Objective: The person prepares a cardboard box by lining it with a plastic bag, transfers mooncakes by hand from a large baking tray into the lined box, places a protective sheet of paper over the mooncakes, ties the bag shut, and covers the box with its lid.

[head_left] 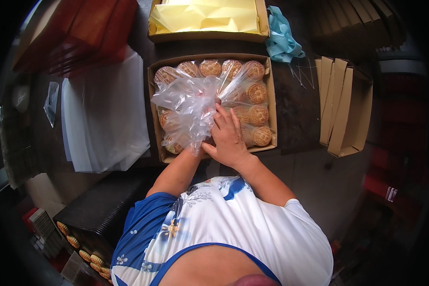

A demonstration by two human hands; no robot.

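A cardboard box (273, 105) in front of me holds round, patterned golden-brown pastries (257, 93) inside a clear plastic bag (183, 95). The bag's loose top is gathered and crumpled over the box's middle and left side. My right hand (229, 137) lies on the gathered plastic, fingers stretched out toward the far side and thumb out to the left. My left hand (193, 153) reaches in from below, crossing close to the right thumb. Plastic and the right hand cover its fingers, so its grip is hidden.
Beyond the box, another cardboard box (207, 35) holds yellow sheets (209, 16). Flat clear plastic bags (100, 114) are stacked to the left, below red boxes (81, 33). Light-blue ribbon (282, 38) lies far right; nested cardboard trays (352, 112) stand nearer. More pastries (85, 255) are lower left.
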